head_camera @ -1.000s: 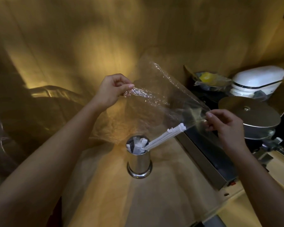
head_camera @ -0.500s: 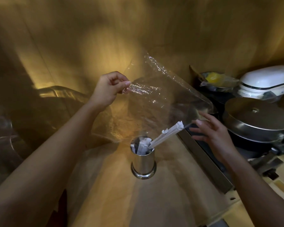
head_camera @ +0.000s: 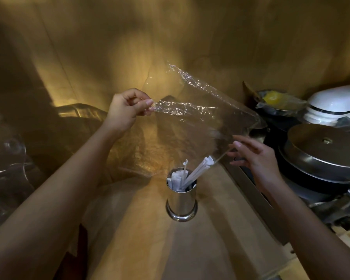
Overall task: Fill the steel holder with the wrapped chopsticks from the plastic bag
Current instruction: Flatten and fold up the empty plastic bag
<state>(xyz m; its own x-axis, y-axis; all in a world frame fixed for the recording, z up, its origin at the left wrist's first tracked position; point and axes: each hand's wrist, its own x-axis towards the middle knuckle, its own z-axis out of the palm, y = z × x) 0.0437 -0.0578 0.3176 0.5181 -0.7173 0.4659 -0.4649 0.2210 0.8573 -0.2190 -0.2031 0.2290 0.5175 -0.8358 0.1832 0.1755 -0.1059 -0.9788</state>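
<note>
Head view — wrapped chopsticks [head_camera: 192,173] in steel holder [head_camera: 181,201].

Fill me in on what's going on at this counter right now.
A person is emptying wrapped chopsticks from a clear plastic bag into a steel holder standing on the counter. The left hand pinches one corner of the bag and holds it up above the holder. The right hand is open beside the bag's lower edge, fingers spread. The bag looks empty, and the chopsticks stand in the holder, some leaning out toward the right.

Left hand [head_camera: 127,110] pinches plastic bag [head_camera: 202,122] above steel holder [head_camera: 181,199].
</note>
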